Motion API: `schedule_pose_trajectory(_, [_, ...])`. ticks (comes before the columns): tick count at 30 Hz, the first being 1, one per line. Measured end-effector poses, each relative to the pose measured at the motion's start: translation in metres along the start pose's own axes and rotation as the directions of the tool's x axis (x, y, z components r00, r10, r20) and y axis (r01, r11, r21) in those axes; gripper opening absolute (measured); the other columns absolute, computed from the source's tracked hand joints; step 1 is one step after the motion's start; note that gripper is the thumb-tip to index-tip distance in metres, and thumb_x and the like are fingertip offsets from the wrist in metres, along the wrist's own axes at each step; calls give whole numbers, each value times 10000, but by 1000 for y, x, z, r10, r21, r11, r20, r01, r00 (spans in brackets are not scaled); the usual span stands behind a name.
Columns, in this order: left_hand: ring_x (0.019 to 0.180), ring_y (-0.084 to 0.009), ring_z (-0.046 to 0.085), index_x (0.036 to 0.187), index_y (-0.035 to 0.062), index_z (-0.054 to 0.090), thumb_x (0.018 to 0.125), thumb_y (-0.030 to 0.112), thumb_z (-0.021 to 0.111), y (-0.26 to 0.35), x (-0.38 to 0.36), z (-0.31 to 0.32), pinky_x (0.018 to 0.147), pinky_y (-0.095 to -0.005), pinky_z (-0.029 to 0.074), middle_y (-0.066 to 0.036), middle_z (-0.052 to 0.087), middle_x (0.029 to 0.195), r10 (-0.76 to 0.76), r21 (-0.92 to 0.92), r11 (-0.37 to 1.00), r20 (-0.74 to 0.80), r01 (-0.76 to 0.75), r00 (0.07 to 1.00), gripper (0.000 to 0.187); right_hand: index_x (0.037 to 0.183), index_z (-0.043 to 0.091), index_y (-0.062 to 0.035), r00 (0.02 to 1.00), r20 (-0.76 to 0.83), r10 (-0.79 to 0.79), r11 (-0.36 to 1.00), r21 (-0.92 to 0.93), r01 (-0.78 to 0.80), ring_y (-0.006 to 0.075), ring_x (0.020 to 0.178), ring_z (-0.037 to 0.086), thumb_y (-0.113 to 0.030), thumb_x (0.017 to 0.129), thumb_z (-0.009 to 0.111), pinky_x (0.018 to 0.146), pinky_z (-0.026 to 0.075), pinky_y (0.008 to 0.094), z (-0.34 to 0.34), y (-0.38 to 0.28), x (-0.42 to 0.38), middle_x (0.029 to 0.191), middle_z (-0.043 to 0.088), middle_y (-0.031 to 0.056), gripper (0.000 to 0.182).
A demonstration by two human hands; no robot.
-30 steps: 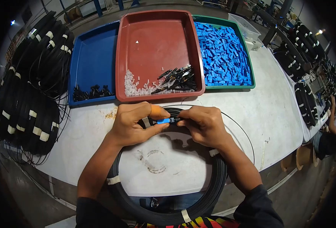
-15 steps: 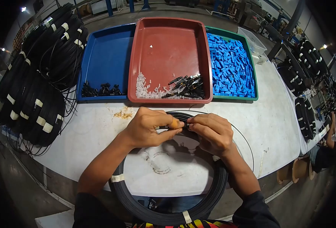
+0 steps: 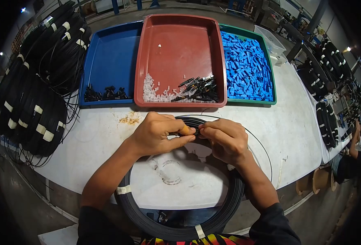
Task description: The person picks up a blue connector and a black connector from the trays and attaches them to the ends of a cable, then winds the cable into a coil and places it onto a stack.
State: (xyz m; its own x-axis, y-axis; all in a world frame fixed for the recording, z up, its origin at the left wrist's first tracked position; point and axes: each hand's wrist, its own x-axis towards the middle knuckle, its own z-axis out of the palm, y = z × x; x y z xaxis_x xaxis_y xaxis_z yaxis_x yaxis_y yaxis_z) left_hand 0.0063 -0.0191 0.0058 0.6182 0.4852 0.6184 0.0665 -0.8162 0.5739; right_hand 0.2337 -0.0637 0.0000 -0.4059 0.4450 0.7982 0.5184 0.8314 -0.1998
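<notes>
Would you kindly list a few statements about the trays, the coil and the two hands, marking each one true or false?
1. The red tray stands between the blue tray and the green tray. True.
2. The red tray is empty. False: it holds white pieces and black pieces.
3. The left hand has an orange wrap on a finger. True.
4. The green tray holds only white pieces. False: it holds blue pieces.
5. The left hand and right hand are far apart. False: they nearly meet at the far side of the black coil.
</notes>
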Motion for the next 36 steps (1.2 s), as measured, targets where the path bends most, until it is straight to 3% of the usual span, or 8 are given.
schedule_pose_trajectory(4, [731, -216, 734, 836, 11, 744, 724, -10, 840, -2, 2, 2, 647, -321, 571, -104, 760, 833, 273, 170, 945, 60, -280, 960, 149, 887, 686, -21, 990, 89, 111, 992, 55, -117, 249, 713, 728, 132, 648, 710, 587, 568, 325, -6, -4, -1, 836, 729, 112, 285])
schedule_pose_trajectory(10, [705, -202, 716, 808, 25, 712, 761, 20, 816, -2, 0, -1, 663, -324, 557, -82, 754, 825, 125, 110, 985, 54, -131, 991, 114, 921, 684, -5, 941, 185, 284, 928, 195, -318, 274, 742, 699, 102, 594, 703, 644, 568, 368, -1, 0, -5, 913, 718, 118, 344])
schedule_pose_trajectory(15, [646, -197, 685, 798, 28, 691, 792, 53, 799, -1, 0, 0, 655, -318, 538, -58, 736, 780, 15, 123, 992, 48, -21, 999, 111, 916, 677, -7, 998, 70, -7, 1000, 20, 5, 289, 746, 692, 93, 579, 702, 652, 562, 374, -1, 2, -4, 903, 710, 119, 353])
schedule_pose_trajectory(22, [700, -216, 727, 793, 27, 717, 739, 6, 831, 0, 4, 2, 654, -328, 566, -90, 749, 778, 288, 234, 922, 119, -309, 950, 128, 908, 672, -5, 942, 237, 235, 949, 155, -276, 301, 740, 687, 71, 579, 709, 643, 558, 383, -3, 1, -6, 894, 706, 118, 339])
schedule_pose_trajectory(24, [689, -218, 726, 782, 16, 724, 729, 15, 848, -3, 0, -1, 620, -316, 560, -103, 748, 770, 139, 127, 982, 41, -143, 989, 134, 891, 671, -6, 991, 54, 119, 973, 190, -127, 297, 723, 686, 71, 581, 708, 636, 557, 387, 4, 3, -7, 881, 700, 122, 321])
schedule_pose_trajectory(29, [662, -217, 715, 794, 3, 744, 705, 8, 869, 5, 0, -1, 597, -300, 554, -115, 759, 794, -203, -85, 974, 82, 210, 976, 154, 868, 677, -2, 998, 70, 4, 995, 95, -11, 289, 722, 690, 83, 614, 713, 635, 559, 386, -2, -2, -3, 868, 698, 123, 270])
schedule_pose_trajectory(34, [657, -211, 713, 801, -4, 746, 728, 9, 853, -4, 2, 3, 581, -308, 544, -121, 763, 808, 227, 111, 964, 120, -240, 966, 130, 860, 676, 14, 940, 205, 273, 915, 248, -319, 284, 727, 692, 79, 641, 727, 630, 562, 373, -2, 0, -8, 865, 701, 121, 234])
schedule_pose_trajectory(36, [652, -215, 713, 802, -10, 745, 726, -6, 850, -4, 0, 2, 586, -314, 546, -119, 762, 797, 164, 95, 980, 111, -175, 980, 130, 867, 679, 6, 968, 139, 208, 938, 252, -238, 283, 742, 697, 81, 630, 731, 637, 565, 367, 1, 1, -5, 852, 702, 119, 254])
